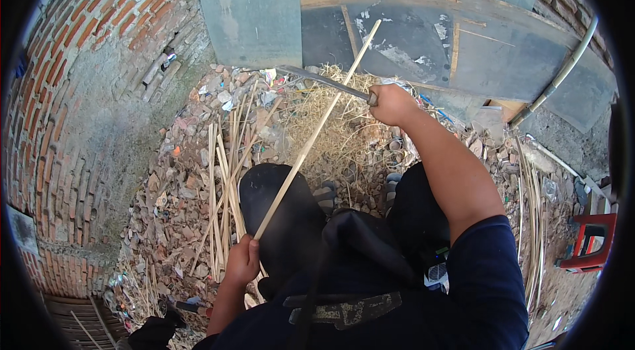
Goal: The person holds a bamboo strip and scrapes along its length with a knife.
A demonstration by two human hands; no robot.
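Note:
A long pale bamboo strip (309,143) slants up and away to the right, over my left knee. My left hand (243,260) is closed around its near end. Farther out, my right hand (394,105) grips the handle of a machete (316,77), whose long, slightly curved grey blade points left. The blade crosses the strip in its far half; whether it presses on the strip I cannot tell. Beneath them lies a heap of thin, curly shavings (324,122) on the rubble.
Several cut strips (217,208) lie left of my legs, and more long strips (531,224) lie on the right. A brick wall (73,118) rises at left; grey panels (248,13) stand ahead. A red plastic stool (590,244) is at far right. Broken stones (169,194) cover the ground.

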